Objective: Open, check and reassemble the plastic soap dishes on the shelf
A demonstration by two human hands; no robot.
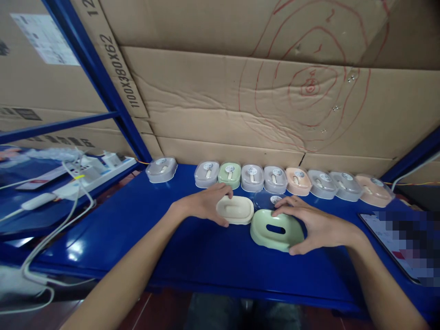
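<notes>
My left hand grips a cream oval tray lying on the blue table, thumb at its front edge and fingers over its back. My right hand holds a light green oval piece with a slot in its middle, tilted slightly on the table just right of the cream tray. A clear lid with a round sticker lies behind the green piece, partly under my right fingers.
A row of several lidded soap boxes in grey, green and peach lines the back of the table, against cardboard sheets. A power strip with white cables sits at the left. A phone or tablet lies at the right.
</notes>
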